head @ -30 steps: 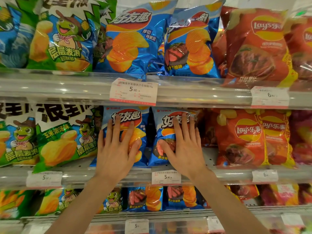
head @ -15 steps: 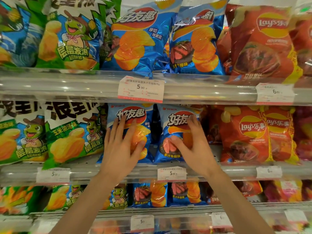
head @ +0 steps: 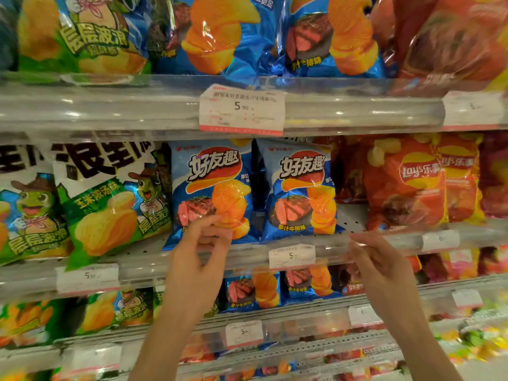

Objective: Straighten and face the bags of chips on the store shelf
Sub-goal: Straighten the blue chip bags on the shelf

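**A:** Where are your hands?

**B:** Nearest to me, both are raised in front of the middle shelf rail [head: 165, 266]. My left hand [head: 196, 264] sits at about 7 o'clock from the middle of the view, fingers loosely curled with the thumb close to the forefinger. The fingertips overlap the bottom of the left blue bag [head: 213, 188], but I cannot tell whether they touch it or hold anything.

**A:** And the other one?

**B:** My right hand [head: 380, 264] is at about 4 o'clock, blurred, fingers relaxed and slightly bent, holding nothing. It hangs at the rail, below and to the right of the right blue bag [head: 298, 188], apart from it.

**A:** How do the two blue bags stand?

**B:** Upright, side by side near the centre, fronts facing me, just behind the rail. A narrow dark gap runs between them. A price tag [head: 291, 255] sits on the rail below the right one.

**A:** What flanks them?

**B:** At 9 o'clock, green frog bags [head: 107, 204], the nearer one tilted. At 3 o'clock, red Lay's bags [head: 406, 182], facing front.

**A:** Farther off?

**B:** At 12 o'clock, the upper shelf rail [head: 110, 111] carries a larger price tag [head: 242, 110] reading 5.90. Behind it stand more blue bags [head: 220, 34], with green ones to their left and red ones to their right. At 6 o'clock, lower shelves hold more of the same, blurred.
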